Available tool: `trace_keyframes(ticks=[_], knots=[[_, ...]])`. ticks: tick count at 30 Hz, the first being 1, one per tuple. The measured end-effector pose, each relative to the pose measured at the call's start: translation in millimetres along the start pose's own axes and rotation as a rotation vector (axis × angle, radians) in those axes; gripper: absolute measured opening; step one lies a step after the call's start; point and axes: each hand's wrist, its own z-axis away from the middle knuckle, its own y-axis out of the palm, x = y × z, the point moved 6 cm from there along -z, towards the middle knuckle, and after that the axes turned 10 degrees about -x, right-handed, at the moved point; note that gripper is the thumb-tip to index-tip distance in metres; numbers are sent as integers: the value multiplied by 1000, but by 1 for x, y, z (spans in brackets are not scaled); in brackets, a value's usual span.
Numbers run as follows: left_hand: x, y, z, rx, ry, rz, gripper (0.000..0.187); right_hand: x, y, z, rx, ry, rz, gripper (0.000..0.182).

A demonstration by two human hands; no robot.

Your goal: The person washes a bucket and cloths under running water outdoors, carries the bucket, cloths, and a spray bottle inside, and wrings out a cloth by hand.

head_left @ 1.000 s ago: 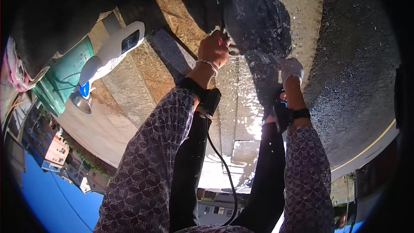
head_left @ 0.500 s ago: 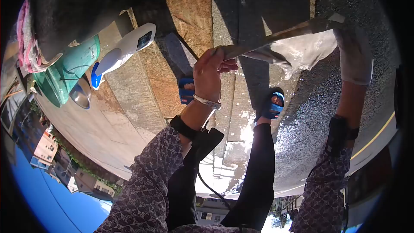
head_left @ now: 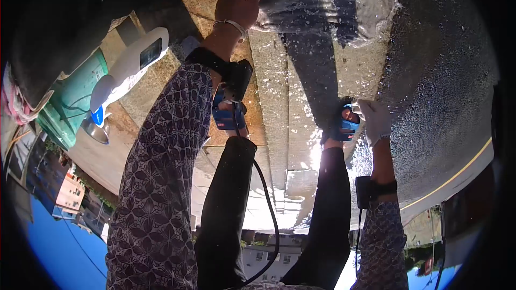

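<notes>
My left hand (head_left: 236, 6), bare with a white band at the wrist, is closed at the left end of a soaked grey cloth (head_left: 368, 8). The cloth is spread out at the top of the view, with water drops flying around it; dark shadow hides part of its left end. My right hand (head_left: 374, 121), in a white glove, is apart from the cloth, beside my right foot in a blue sandal (head_left: 348, 123). Its fingers are loosely bent and apart, with nothing seen in them.
On the left are a white bottle with a blue cap (head_left: 131, 67), a green bucket (head_left: 75, 102), a metal bowl (head_left: 98, 130) and a pink-and-white cloth (head_left: 19, 102). Wet stone slabs (head_left: 271, 91) meet dark asphalt (head_left: 435, 113). A cable (head_left: 273, 209) hangs from my left arm device.
My right hand has let go of the cloth and come down and inward, near my foot. My left hand has moved up and left, and the cloth has swung upward and spread, throwing drops.
</notes>
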Motion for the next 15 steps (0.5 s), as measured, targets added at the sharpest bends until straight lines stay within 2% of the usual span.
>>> trace_keyframes(ticks=[1, 2, 3, 4, 6, 7, 8, 10, 12, 13, 14, 15], knots=[[5, 16, -7, 12, -38, -40, 44, -32, 0, -2, -21, 14, 118, 33], [0, 22, -13, 24, -76, -80, 52, -27, 3, 13, -24, 45, 62, 35], [2, 32, -13, 160, -189, -104, 52, -35, 2, 17, -27, 5, 153, 32], [2, 38, -8, 169, -187, -103, 52, -44, 2, 19, -26, -36, 242, 29], [19, 46, 6, 107, -296, 89, 40, -59, 3, 24, -4, -9, 257, 29], [24, 47, 9, 77, -347, 186, 34, -72, 3, 27, 0, 41, 124, 29], [22, 29, 16, -20, -497, 379, 32, -77, 1, 29, -2, 84, -13, 29], [14, 0, 27, -6, -547, 632, 29, -67, -10, 34, -36, 54, 80, 28], [-17, -27, 44, 89, -479, 589, 21, -58, -17, 40, -31, 68, 73, 30], [-59, -52, 52, 66, -409, 657, 20, -71, -16, 37, -21, 98, -67, 30], [-100, -74, 54, 43, -337, 724, 18, -64, -22, 38, -26, 90, -76, 30], [-110, -78, 52, 119, -397, 854, 19, -55, -28, 39, -33, 64, -47, 30]])
